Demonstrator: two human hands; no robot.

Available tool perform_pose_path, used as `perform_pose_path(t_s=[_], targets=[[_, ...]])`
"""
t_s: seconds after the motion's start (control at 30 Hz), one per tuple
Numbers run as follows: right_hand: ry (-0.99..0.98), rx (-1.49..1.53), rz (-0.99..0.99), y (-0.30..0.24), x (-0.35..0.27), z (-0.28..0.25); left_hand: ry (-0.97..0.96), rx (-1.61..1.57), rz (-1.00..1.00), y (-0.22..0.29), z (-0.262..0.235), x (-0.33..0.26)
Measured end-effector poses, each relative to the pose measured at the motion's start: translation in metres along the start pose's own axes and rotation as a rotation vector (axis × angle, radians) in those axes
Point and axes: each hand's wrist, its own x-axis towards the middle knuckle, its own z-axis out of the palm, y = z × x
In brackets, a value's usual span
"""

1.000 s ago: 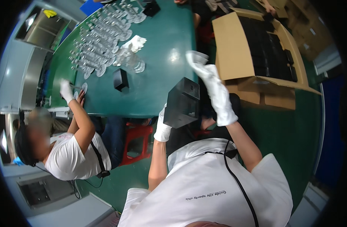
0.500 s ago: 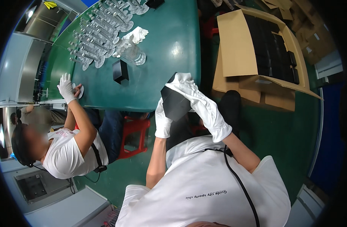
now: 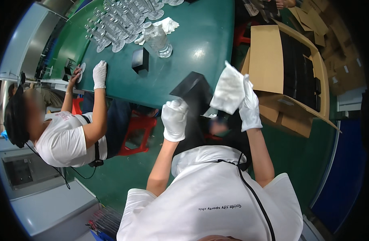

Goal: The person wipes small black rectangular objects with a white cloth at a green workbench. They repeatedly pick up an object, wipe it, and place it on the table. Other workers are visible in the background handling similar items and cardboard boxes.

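Observation:
My left hand (image 3: 174,120), in a white glove, is closed on the near left edge of a black box (image 3: 194,90). The box is tilted over the table's front edge and somewhat blurred by motion. In my gloved right hand (image 3: 249,107) is a folded white cloth (image 3: 228,90), pinched between thumb and fingers, to the right of the box and apart from it. Beyond my hands, a smaller black box (image 3: 140,60) stands on the green table (image 3: 192,44), beside a clear glass bottle (image 3: 158,41).
Several glass pieces with round bases (image 3: 120,24) crowd the table's far left, near a crumpled white cloth (image 3: 169,25). A co-worker (image 3: 67,136) sits left on a red stool (image 3: 137,134). To the right, an open cardboard carton (image 3: 267,60) holds several black boxes.
My right hand and the cloth have moved right, off the black box. My left hand still holds the box, now turned. The co-worker's gloved hand has moved right along the table and closed.

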Motion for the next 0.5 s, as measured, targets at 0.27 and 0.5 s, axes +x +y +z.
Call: perform_pose_path(t_s=[0.27, 0.5], targets=[[-0.408, -1.433, -0.975, 0.007, -0.001, 0.078, 0.032, 0.05, 0.158, 0.012, 0.006, 0.0], [-0.618, -1.131, -1.038, 0.056, -0.039, 0.097, 0.002, -0.643, -0.084, -0.023, 0.073, -0.064]])
